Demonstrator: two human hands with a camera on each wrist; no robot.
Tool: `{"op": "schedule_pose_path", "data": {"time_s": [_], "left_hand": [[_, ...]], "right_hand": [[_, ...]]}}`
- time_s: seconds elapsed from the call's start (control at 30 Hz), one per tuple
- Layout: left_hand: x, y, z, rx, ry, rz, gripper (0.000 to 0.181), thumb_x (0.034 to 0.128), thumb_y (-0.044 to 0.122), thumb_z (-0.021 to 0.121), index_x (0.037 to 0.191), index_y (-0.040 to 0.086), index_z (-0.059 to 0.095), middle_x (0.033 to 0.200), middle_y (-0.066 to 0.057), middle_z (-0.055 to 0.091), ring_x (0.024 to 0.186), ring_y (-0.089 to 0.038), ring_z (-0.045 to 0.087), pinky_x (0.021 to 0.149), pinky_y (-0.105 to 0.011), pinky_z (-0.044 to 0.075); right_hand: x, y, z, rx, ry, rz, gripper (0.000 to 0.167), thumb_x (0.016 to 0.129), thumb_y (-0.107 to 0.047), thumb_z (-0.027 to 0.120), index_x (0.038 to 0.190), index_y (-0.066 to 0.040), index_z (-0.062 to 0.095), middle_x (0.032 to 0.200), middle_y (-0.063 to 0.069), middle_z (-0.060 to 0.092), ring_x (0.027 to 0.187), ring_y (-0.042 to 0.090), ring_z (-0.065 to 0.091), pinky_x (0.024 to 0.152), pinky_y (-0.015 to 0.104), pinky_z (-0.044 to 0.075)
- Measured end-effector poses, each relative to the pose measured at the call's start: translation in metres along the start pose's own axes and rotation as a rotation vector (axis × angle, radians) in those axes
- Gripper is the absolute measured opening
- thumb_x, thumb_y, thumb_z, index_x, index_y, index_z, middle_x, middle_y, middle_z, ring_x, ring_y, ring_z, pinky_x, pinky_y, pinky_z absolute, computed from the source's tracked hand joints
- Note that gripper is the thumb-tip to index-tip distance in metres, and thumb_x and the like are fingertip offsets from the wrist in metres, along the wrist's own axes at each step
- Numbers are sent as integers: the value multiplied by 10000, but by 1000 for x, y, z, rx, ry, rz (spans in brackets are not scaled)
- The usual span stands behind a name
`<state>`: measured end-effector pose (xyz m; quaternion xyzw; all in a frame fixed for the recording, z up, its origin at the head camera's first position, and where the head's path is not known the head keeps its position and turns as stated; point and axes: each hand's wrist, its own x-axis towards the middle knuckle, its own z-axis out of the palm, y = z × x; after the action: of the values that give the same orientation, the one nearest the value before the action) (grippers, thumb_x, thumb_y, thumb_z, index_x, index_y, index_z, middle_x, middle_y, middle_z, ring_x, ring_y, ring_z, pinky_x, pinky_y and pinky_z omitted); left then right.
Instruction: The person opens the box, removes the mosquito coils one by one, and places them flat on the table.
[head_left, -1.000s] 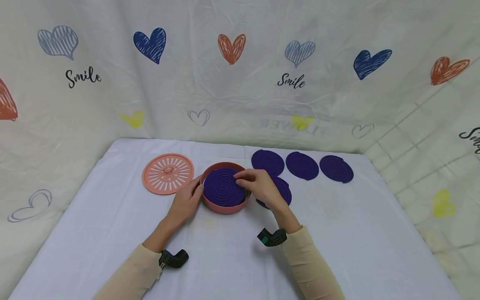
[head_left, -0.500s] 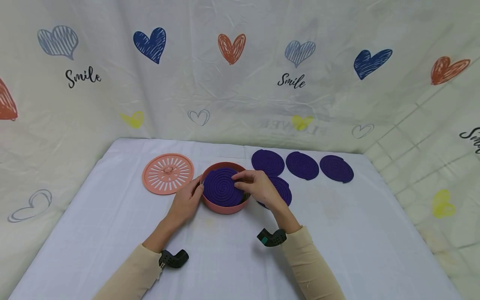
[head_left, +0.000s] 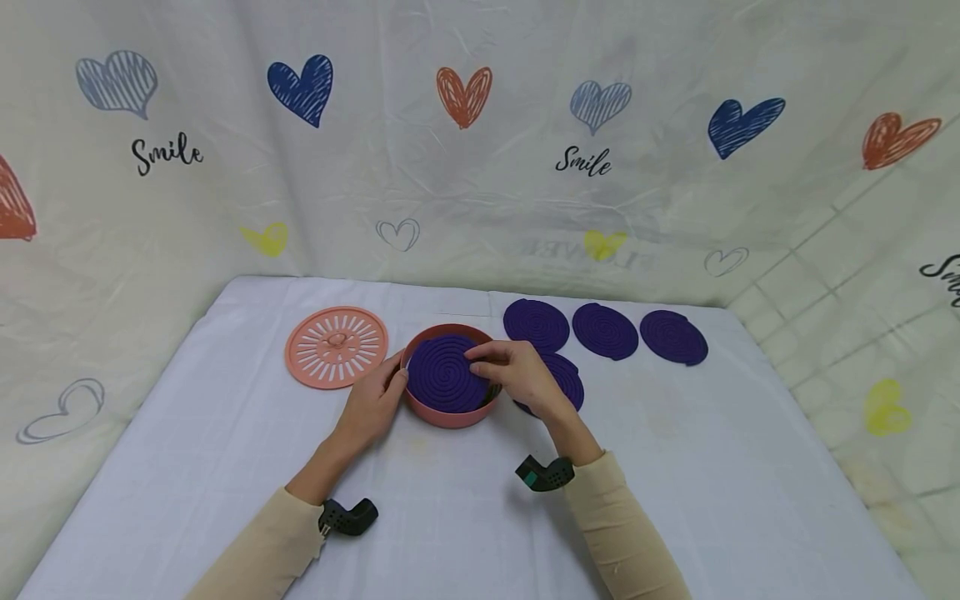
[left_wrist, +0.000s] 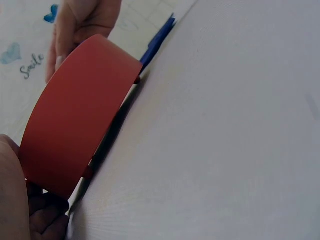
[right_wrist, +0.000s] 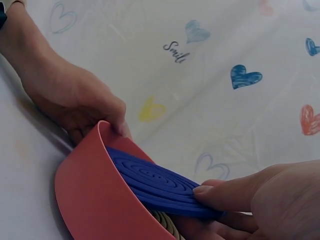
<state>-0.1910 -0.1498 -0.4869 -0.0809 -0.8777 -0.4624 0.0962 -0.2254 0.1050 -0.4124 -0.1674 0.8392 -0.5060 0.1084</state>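
Observation:
My left hand (head_left: 371, 400) grips the left side of a round coral-red mosquito coil box (head_left: 450, 419), thumb at the rim. Inside the box's mouth a purple mosquito coil (head_left: 444, 375) lies tilted, its right side raised. My right hand (head_left: 525, 379) pinches that right edge, thumb on top and fingers beneath, as the right wrist view shows with the coil (right_wrist: 150, 175). Below it, part of a greenish-brown coil (right_wrist: 167, 222) shows in the box. The left wrist view shows the box's outer wall (left_wrist: 82, 110) and small feet under it.
A slotted coral lid (head_left: 336, 347) with a small knob lies left of the box. Several purple coils lie to the right: one behind (head_left: 536, 326), one partly hidden by my right hand (head_left: 564, 383), others farther right (head_left: 604, 332). A white cloth covers the table (head_left: 420, 517).
My right fingers have shifted very slightly left on the coil's edge since a second ago. The left hand and the box have stayed in place.

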Motion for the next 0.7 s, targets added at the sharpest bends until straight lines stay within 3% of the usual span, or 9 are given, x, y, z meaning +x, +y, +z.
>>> {"op": "schedule_pose_path", "data": {"time_s": [0.27, 0.5, 0.7], "left_hand": [[0, 1, -1, 3, -2, -8, 486, 1049, 331, 463, 1493, 133, 492, 1458, -80, 576, 1390, -256, 506, 1136, -505, 422], [-1, 0, 0, 8, -2, -19, 487, 1046, 330, 463, 1490, 134, 498, 1455, -83, 579, 1390, -258, 505, 1142, -506, 415], [0, -1, 0, 7, 1, -6, 484, 1047, 324, 463, 1486, 123, 500, 1455, -89, 577, 1390, -260, 504, 1143, -502, 415]], "right_hand": [[0, 1, -2, 18, 4, 13, 250, 940, -160, 696, 1178, -101, 744, 1148, 107, 739, 807, 113, 615, 673, 366, 532], [0, 1, -2, 48, 15, 28, 237, 940, -147, 694, 1164, -92, 749, 1134, 98, 740, 811, 105, 638, 685, 259, 534], [0, 2, -2, 65, 22, 44, 246, 939, -144, 695, 1171, -82, 746, 1158, 113, 733, 838, 96, 660, 724, 244, 560]]}}
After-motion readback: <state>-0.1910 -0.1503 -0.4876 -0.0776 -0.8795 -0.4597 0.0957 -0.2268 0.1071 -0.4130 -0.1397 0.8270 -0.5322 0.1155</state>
